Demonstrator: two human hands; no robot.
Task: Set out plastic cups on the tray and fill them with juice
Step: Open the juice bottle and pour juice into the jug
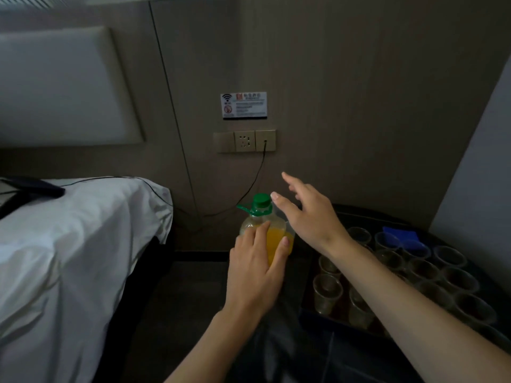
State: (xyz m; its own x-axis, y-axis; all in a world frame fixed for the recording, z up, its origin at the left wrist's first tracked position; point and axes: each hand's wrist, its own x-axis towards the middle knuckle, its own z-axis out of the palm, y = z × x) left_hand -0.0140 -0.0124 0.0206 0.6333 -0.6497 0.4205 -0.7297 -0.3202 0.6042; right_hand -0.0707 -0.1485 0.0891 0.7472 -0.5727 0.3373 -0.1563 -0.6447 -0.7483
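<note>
Orange juice fills the lower part of a clear plastic bottle [276,241] with a green cap [261,200] and a green loop handle at its neck. The bottle is upright, just left of the tray and in front of the wall. Its base is hidden behind the left hand, so I cannot tell what it stands on.

The left hand [257,272] grips the bottle's body from the near side, fingers curled round the front and the thumb on the left flank. The right hand [309,217] is up beside the neck on the right, holding nothing, fingers straight and spread toward the wall. Its thumb tip is just beside the cap; whether it touches I cannot tell. The right forearm stretches across over the tray.

The dark tray [343,305] sits to the right on a dark surface. Clear plastic cups [327,293] stand upright on it in close rows, rims up, some of them hidden by the forearm. The light is dim and I can make out no juice in them. A blue cloth [403,239] lies at the far side, beyond the cups.

To the left is a bed [83,244] with a rumpled white sheet and a black object [36,186] lying on top of it. A thin black cable [257,172] runs from a wall socket plate [244,140] down and across the bed. A small Wi-Fi notice [244,105] is fixed above the sockets, and a pale padded headboard panel [63,87] covers the wall over the bed.
</note>
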